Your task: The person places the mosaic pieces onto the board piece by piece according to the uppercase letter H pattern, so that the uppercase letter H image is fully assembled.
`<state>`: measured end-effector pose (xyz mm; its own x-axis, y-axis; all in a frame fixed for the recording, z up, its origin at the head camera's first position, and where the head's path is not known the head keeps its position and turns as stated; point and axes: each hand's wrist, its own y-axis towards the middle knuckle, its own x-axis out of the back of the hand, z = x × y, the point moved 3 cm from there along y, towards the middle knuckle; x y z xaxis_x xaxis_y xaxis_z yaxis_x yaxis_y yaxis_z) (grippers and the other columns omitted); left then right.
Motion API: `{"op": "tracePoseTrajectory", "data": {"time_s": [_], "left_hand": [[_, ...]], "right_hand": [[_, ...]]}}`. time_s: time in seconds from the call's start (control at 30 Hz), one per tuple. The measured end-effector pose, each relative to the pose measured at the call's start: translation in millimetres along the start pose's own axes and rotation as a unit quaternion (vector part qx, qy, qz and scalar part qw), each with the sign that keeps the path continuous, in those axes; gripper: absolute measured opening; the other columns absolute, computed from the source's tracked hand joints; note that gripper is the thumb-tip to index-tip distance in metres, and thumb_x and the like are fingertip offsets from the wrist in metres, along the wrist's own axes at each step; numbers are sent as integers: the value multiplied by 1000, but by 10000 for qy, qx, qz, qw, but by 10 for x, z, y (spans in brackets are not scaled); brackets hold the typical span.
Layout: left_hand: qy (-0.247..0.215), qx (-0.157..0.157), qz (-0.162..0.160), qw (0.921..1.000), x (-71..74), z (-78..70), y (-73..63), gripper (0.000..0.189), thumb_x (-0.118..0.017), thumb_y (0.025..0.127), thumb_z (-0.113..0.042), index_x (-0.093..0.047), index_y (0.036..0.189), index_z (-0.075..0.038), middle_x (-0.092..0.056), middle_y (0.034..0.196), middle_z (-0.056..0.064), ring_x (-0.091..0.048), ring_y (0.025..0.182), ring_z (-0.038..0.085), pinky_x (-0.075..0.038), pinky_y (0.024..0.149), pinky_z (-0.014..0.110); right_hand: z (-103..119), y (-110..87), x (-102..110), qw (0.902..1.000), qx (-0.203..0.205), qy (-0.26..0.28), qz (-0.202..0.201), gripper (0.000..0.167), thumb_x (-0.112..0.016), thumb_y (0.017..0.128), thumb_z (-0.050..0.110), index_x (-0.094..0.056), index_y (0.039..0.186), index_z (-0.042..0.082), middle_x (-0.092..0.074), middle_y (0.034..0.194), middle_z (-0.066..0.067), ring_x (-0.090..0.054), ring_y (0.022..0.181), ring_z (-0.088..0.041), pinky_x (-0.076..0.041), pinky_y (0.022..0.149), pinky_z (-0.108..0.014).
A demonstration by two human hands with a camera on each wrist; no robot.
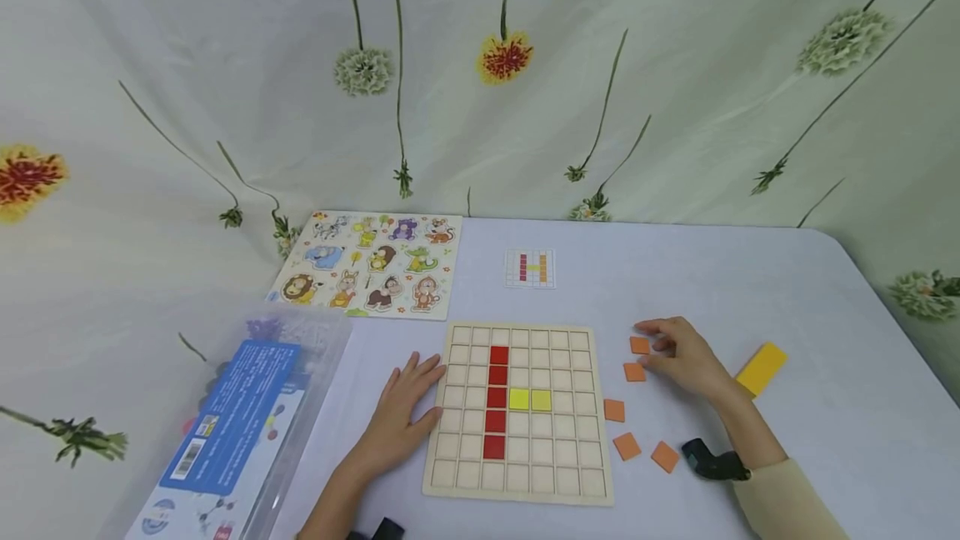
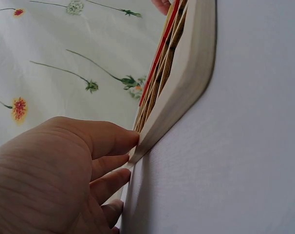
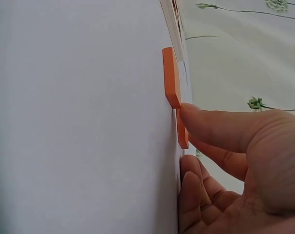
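Observation:
A wooden grid board (image 1: 517, 497) holds a column of red square tiles (image 1: 496, 397) and two yellow tiles (image 1: 530, 399) beside its middle. My left hand (image 1: 401, 415) rests against the board's left edge, fingers extended; in the left wrist view, fingertips touch its pale side (image 2: 186, 92). To the right of the board lie several loose orange square tiles (image 1: 614, 411). My right hand (image 1: 686, 361) is at the farthest orange tile (image 1: 640, 345), thumb and index finger spread on either side of it. In the right wrist view, the thumb tip overlaps the nearer orange tile (image 3: 171, 78).
A small pattern card (image 1: 529, 268) lies behind the board, and an animal puzzle board (image 1: 375, 265) at the back left. A clear plastic case (image 1: 232, 423) with a blue label stands at the left. A yellow-orange block (image 1: 762, 369) lies beyond my right wrist.

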<state>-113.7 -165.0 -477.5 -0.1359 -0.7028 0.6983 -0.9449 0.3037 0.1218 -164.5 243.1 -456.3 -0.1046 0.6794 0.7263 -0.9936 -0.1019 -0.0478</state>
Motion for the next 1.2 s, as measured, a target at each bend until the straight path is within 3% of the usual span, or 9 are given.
{"op": "tracePoseTrajectory", "data": {"time_s": [0.57,0.77,1.03,1.2], "left_hand": [[13,58,3,10000,0,1,2,55,-64,86,-6,-52,139,-2,-43,152,16,-20,147,44,-6,117,63],[31,-53,-66,10000,9,-11,-5,54,-64,86,-6,-52,139,-3,-43,151,17,-21,146,46,-8,115,65],[5,63,61,10000,-11,12,1,55,-64,87,-7,-51,140,-4,-42,153,15,-19,148,42,-7,117,63],[48,41,18,10000,-2,18,2,54,-64,87,-6,-52,139,-3,-42,152,16,-20,148,43,-7,117,63]], "right_hand": [[-17,-2,-26,9996,147,-247,-12,34,-67,88,3,-64,121,1,-56,110,-15,-54,96,-25,-48,82,-31],[-3,9,-23,9993,121,-355,-63,27,-67,87,2,-64,114,0,-58,104,-13,-56,94,-25,-50,80,-32],[115,-7,13,9989,-275,-336,-157,26,-67,88,3,-62,113,-2,-66,102,-19,-60,90,-28,-55,78,-40],[329,-3,16,9996,-199,-155,-132,27,-66,88,3,-64,114,-1,-68,105,-19,-64,92,-29,-56,79,-40]]}}
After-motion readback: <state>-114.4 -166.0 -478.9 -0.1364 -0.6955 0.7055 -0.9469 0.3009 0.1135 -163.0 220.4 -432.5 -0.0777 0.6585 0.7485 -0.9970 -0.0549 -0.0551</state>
